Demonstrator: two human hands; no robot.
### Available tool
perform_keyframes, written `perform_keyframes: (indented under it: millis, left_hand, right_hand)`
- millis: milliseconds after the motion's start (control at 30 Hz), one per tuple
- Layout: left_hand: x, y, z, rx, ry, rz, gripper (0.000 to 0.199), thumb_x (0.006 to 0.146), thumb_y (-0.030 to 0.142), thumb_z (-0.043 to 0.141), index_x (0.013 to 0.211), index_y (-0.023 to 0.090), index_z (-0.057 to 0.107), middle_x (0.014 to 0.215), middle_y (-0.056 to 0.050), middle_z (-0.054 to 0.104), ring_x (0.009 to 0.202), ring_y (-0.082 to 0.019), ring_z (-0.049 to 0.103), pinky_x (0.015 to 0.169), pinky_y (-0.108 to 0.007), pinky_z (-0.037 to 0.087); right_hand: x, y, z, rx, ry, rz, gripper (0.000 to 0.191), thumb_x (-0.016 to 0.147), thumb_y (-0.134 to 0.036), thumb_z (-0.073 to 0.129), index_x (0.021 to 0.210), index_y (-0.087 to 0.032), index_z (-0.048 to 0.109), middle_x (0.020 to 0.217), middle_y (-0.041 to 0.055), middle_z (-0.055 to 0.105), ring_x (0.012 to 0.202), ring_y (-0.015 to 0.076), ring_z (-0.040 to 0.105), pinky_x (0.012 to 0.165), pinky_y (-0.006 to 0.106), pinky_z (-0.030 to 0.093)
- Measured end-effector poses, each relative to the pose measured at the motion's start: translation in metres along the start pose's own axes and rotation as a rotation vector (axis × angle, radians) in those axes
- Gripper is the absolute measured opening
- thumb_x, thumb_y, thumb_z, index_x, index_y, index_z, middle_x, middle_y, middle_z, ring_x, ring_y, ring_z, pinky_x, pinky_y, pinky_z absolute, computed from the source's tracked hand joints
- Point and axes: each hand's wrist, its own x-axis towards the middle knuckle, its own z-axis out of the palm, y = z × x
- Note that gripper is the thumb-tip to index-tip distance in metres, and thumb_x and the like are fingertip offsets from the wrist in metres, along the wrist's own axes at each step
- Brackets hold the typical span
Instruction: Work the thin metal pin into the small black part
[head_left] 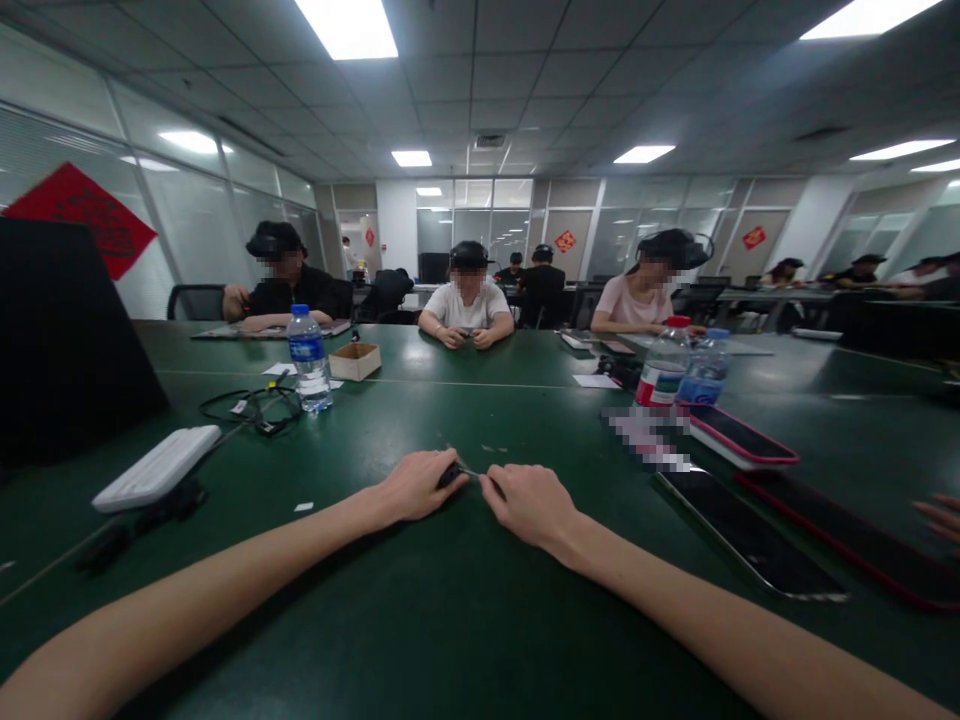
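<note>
Above the middle of the green table (420,620), my left hand (421,485) is closed round a small dark object (450,474). A thin, light-coloured piece (471,474) sticks out of that object toward the right. My right hand (529,503) is closed just beside it, thumb and index finger pinched at the far end of the thin piece. Both hands rest low over the tabletop, a small gap apart. The exact kind of object is too small to tell.
Left: a water bottle (309,362), an open box (355,361), black cables (262,410) and a white power strip (157,467). Right: two bottles, several phones, including a black one (750,530), and another person's hand (941,518). People sit across the table.
</note>
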Motion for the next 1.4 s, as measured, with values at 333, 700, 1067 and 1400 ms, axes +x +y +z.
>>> perform_keyframes:
  millis: [333, 700, 1067, 1400]
  left_hand:
    - [0.000, -0.001, 0.000, 0.006, -0.023, 0.057, 0.031, 0.096, 0.044, 0.035, 0.093, 0.018, 0.051, 0.080, -0.005, 0.063, 0.068, -0.017, 0.058, 0.060, -0.027, 0.040]
    - [0.000, -0.002, -0.002, -0.046, -0.054, 0.074, 0.031, 0.097, 0.043, 0.033, 0.098, 0.018, 0.052, 0.086, -0.006, 0.064, 0.072, -0.018, 0.060, 0.063, -0.027, 0.041]
    - [-0.002, 0.001, -0.008, 0.033, -0.052, 0.122, 0.036, 0.095, 0.048, 0.032, 0.096, 0.018, 0.052, 0.083, -0.006, 0.063, 0.071, -0.019, 0.059, 0.061, -0.028, 0.041]
    - [-0.001, 0.002, -0.008, 0.084, -0.035, 0.143, 0.037, 0.094, 0.049, 0.036, 0.093, 0.016, 0.053, 0.082, -0.006, 0.064, 0.070, -0.019, 0.061, 0.061, -0.028, 0.041]
  right_hand:
    - [-0.002, 0.003, -0.007, 0.048, 0.003, -0.073, 0.041, 0.099, -0.037, 0.031, 0.084, -0.016, 0.063, 0.076, 0.0044, 0.065, 0.061, 0.0110, 0.057, 0.059, 0.022, 0.038]
    - [-0.005, 0.007, 0.001, 0.017, 0.124, -0.493, 0.037, 0.094, -0.037, 0.038, 0.074, -0.018, 0.061, 0.062, -0.0005, 0.059, 0.050, 0.0082, 0.047, 0.050, 0.021, 0.030]
    - [0.001, 0.008, 0.004, 0.051, 0.112, -0.072, 0.043, 0.097, -0.039, 0.034, 0.077, -0.017, 0.065, 0.068, 0.0033, 0.064, 0.055, 0.0103, 0.054, 0.056, 0.021, 0.036]
    - [-0.001, 0.005, -0.001, 0.027, 0.042, -0.091, 0.044, 0.097, -0.040, 0.033, 0.080, -0.018, 0.066, 0.071, 0.0027, 0.065, 0.056, 0.0103, 0.055, 0.056, 0.021, 0.036]
